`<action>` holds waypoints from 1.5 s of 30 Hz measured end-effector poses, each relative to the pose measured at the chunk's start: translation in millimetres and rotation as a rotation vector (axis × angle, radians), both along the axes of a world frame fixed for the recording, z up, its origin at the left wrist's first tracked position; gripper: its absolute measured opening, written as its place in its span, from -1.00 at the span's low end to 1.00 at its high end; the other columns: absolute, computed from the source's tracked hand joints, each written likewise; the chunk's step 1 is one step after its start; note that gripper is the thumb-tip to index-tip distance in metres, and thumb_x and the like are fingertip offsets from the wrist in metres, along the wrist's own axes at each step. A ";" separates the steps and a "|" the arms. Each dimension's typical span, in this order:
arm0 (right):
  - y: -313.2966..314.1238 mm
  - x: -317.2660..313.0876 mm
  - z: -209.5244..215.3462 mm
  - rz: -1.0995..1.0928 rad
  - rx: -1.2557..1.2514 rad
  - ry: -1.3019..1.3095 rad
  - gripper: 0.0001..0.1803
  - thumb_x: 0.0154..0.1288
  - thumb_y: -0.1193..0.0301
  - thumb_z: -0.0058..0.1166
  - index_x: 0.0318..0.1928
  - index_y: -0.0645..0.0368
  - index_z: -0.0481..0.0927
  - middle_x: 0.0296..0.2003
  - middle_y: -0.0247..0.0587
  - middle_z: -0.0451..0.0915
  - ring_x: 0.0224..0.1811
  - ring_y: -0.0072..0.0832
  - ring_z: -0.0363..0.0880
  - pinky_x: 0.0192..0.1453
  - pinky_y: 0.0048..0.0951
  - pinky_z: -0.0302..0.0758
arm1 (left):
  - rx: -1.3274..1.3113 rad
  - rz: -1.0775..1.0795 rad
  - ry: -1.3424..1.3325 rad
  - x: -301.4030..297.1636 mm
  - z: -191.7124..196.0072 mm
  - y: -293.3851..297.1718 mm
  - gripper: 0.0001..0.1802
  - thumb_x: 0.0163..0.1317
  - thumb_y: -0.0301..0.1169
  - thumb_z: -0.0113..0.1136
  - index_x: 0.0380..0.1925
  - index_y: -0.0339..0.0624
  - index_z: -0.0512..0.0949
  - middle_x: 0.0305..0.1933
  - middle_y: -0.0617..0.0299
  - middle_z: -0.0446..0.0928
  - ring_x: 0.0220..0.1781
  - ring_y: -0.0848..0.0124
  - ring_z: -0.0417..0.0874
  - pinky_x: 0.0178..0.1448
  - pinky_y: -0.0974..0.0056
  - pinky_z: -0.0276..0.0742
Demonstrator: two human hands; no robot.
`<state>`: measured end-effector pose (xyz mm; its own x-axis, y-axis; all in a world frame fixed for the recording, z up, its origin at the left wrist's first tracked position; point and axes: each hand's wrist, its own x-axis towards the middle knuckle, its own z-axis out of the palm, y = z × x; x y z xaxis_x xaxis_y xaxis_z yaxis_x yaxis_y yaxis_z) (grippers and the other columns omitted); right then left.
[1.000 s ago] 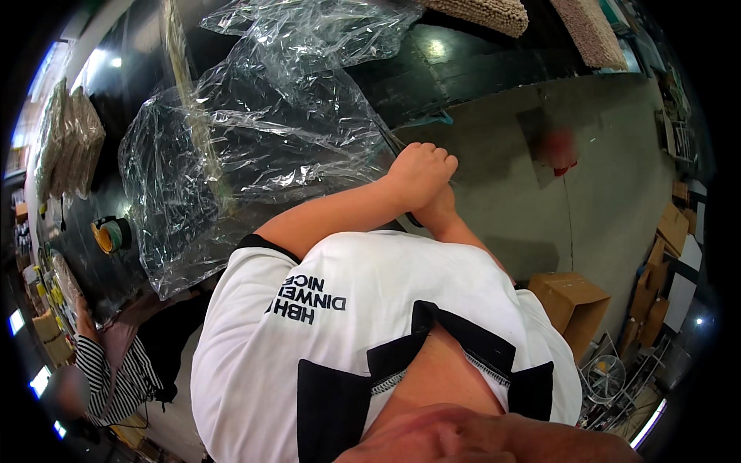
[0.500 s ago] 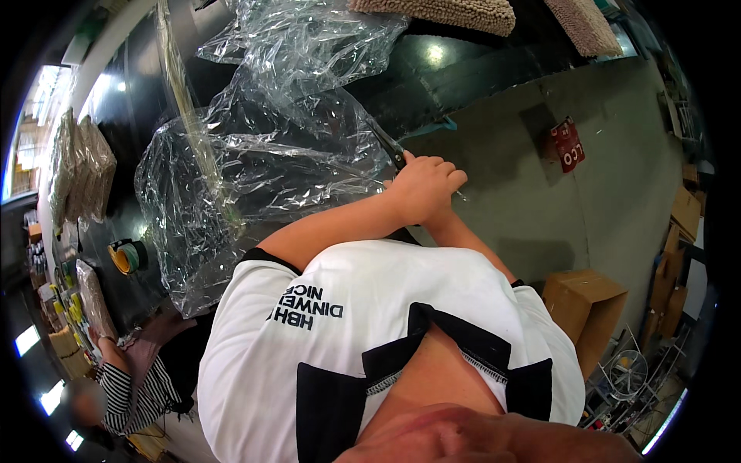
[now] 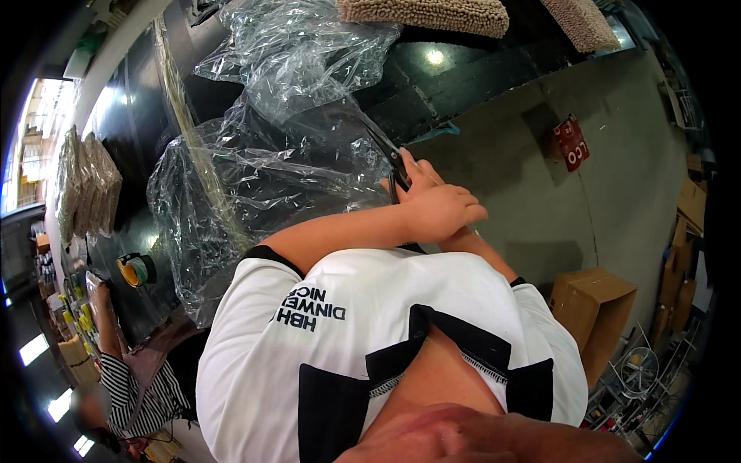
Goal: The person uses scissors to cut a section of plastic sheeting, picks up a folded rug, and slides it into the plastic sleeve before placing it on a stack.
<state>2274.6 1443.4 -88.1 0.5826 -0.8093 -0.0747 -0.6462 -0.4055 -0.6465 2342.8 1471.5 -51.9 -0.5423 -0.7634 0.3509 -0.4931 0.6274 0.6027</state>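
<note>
My right hand [image 3: 417,176] grips a pair of black-handled scissors [image 3: 395,160]. Their blades point up and left at the right edge of a crumpled clear plastic film [image 3: 278,174]. Crossing over my right wrist, my left hand [image 3: 448,211] has its fingers bent and pointing right. Whatever those fingers hold, if anything, is hidden. The film lies loosely over the dark table [image 3: 455,85], with a second bunched sheet of film [image 3: 309,58] beyond it.
Beige tufted pads [image 3: 424,17] lie at the far table edge. Wrapped pads [image 3: 86,185] and a tape roll [image 3: 136,270] are at left, near a co-worker in a striped sleeve [image 3: 135,393]. A red sign [image 3: 571,143] and a cardboard box [image 3: 593,312] stand on the right.
My left hand has slid toward me and right, uncovering more of my right hand and the scissors' handles. The co-worker's hand at left has moved farther away.
</note>
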 end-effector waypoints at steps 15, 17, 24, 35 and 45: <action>-14.2 -10.8 -24.5 -0.041 -0.024 -0.064 -0.28 0.10 0.05 0.29 0.20 0.17 0.45 -0.33 -0.14 0.50 -0.28 -0.24 0.54 -0.20 -0.28 0.49 | -0.046 0.871 -0.370 246.8 58.4 -87.2 0.12 -0.10 0.01 0.49 0.39 -0.22 0.12 0.40 -0.11 0.21 0.37 0.02 0.30 0.40 0.05 0.24; -17.5 -9.4 -22.1 -0.023 -0.002 -0.087 -0.28 0.09 0.06 0.30 0.20 0.16 0.46 -0.36 -0.16 0.49 -0.30 -0.25 0.53 -0.22 -0.29 0.48 | 0.357 0.877 -0.451 310.2 36.5 -104.7 0.15 -0.02 0.17 0.37 0.42 -0.23 0.04 0.36 -0.10 0.29 0.36 0.04 0.33 0.42 0.06 0.20; -34.5 -13.7 -27.3 0.001 0.000 -0.133 -0.27 0.04 0.07 0.34 0.19 0.14 0.48 -0.39 -0.23 0.46 -0.35 -0.35 0.51 -0.28 -0.34 0.47 | 1.179 0.412 -0.155 321.2 25.2 -178.4 -0.03 0.15 0.06 0.24 0.41 -0.25 0.09 0.19 0.07 0.50 0.17 0.26 0.50 0.30 0.15 0.27; -69.3 -5.7 -29.0 -0.055 0.012 -0.096 -0.27 0.01 0.20 0.39 0.22 0.12 0.46 -0.42 -0.27 0.39 -0.40 -0.39 0.44 -0.34 -0.38 0.39 | 0.493 0.677 0.055 292.3 -41.0 -178.4 -0.67 0.16 -0.33 0.30 -0.14 -0.32 0.58 -0.24 0.19 0.66 -0.19 0.45 0.63 -0.07 0.29 0.50; -73.6 15.7 -19.4 -0.072 0.012 -0.021 -0.23 -0.03 0.28 0.44 0.23 0.12 0.44 -0.40 -0.28 0.37 -0.39 -0.45 0.42 -0.31 -0.44 0.39 | 0.397 0.716 0.505 275.9 -84.2 -170.3 -0.82 0.16 -0.43 0.30 -0.29 -0.32 0.60 -0.40 0.32 0.60 -0.33 0.60 0.52 -0.19 0.44 0.44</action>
<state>2290.3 1369.8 -107.5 0.5241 -0.8486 -0.0724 -0.6595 -0.3506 -0.6649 2618.8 1301.3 -136.2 0.2425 -0.9683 0.0606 -0.3042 -0.0166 0.9525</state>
